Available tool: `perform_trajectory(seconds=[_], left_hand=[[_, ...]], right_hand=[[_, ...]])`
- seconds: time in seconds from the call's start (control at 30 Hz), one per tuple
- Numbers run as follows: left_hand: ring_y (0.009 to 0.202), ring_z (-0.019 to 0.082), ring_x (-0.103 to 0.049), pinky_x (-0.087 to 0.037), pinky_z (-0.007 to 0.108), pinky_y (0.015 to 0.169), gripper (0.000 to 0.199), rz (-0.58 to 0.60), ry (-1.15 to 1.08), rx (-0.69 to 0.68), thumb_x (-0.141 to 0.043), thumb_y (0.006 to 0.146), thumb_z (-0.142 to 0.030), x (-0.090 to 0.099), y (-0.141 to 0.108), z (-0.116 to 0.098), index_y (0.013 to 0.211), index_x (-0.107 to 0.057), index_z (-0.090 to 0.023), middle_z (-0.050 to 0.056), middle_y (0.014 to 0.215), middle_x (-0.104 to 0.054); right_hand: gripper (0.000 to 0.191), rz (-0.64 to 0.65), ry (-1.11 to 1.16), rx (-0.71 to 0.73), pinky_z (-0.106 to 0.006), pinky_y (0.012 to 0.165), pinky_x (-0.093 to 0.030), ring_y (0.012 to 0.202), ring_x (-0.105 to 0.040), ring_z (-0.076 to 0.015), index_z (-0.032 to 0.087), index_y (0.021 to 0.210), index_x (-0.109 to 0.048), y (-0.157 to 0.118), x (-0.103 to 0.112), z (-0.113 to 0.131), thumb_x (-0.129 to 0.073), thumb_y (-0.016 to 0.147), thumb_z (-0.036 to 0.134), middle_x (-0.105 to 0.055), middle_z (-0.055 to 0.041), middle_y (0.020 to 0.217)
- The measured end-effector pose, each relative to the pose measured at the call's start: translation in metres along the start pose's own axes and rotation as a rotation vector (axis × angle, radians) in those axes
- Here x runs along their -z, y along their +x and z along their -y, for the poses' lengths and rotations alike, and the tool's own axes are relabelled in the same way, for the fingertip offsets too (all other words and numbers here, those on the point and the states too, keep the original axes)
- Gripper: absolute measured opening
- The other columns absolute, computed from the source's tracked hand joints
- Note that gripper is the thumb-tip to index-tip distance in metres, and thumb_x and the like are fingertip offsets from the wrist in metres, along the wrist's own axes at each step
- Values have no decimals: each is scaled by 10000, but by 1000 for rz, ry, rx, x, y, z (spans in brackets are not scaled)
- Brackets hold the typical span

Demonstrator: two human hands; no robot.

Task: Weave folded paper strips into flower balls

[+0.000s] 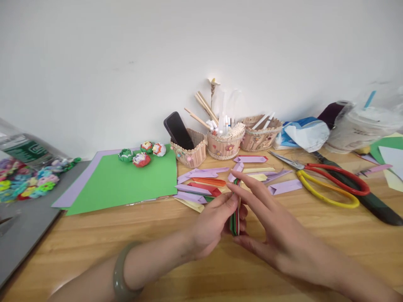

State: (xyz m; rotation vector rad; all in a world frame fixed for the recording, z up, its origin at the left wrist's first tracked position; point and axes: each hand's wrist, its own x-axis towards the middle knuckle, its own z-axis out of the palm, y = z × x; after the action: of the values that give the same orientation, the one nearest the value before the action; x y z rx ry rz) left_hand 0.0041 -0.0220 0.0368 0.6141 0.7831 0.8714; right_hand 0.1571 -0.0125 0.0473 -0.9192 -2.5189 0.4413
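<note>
A narrow stack of folded paper strips (234, 222), with green, white, red and black edges, stands upright between my hands above the wooden table. My left hand (212, 224) is closed around it, thumb on the near face. The fingertips of my right hand (270, 222) touch its top and its thumb is at the bottom end, so the stack is pinched lengthwise. Just beyond my hands lie several folded paper pieces (285, 187) in purple, yellow, red and orange. A bracelet is on my left wrist.
Scissors (330, 184) with red and yellow handles lie at right over a black-handled tool (382, 209). Green sheets (126, 184) hold small paper flowers (141, 159). Behind stand wooden baskets (225, 146), one holding a phone (179, 131). A grey board (28, 226) is at left.
</note>
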Motion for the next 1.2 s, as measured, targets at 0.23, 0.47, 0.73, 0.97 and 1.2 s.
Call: perform_trajectory(seconds=[0.23,0.47,0.73,0.97,1.2], left_hand=[[572,68,-450,-320,219,553,337,6,-14,6,-594,746,-464,-1,-1,3,796,-498,-145,-19,700,-481],[619,76,-439,-348,240,618,286,3,115,-104,-526,803,-432,0,-1,8,828,-482,-150,-15,743,-470],[635,104,-403,-374,255,623,232,-63,435,-206,-343,895,-379,-3,-6,6,860,-428,-166,-19,698,-414],[962,173,-506,-374,326,866,298,-158,799,-372,-297,915,-375,1,-10,11,1100,-448,-198,63,1054,-560],[949,214,-558,-416,362,810,297,-137,1243,-505,-264,919,-271,9,-6,4,1148,-439,-200,73,1048,-612]], right_hand=[[677,-21,60,-2,-434,1033,-328,1358,-167,-215,225,1397,-169,-4,-1,-3,-516,816,226,-175,-96,1484],[687,-103,25,40,-410,1036,-334,1346,-207,-197,185,1391,-161,1,-2,0,-493,789,157,-228,-122,1462],[776,-144,-33,16,-399,1043,-331,1313,-288,-203,166,1416,-110,2,-9,-2,-537,769,158,-295,-135,1437],[768,-140,-5,38,-377,1037,-344,1348,-210,-198,156,1428,-78,-4,-10,-2,-530,813,237,-209,-123,1478],[571,-294,-196,137,-452,1017,-354,1313,-277,-230,239,1390,-259,-4,17,-18,-459,866,127,-310,-110,1425]])
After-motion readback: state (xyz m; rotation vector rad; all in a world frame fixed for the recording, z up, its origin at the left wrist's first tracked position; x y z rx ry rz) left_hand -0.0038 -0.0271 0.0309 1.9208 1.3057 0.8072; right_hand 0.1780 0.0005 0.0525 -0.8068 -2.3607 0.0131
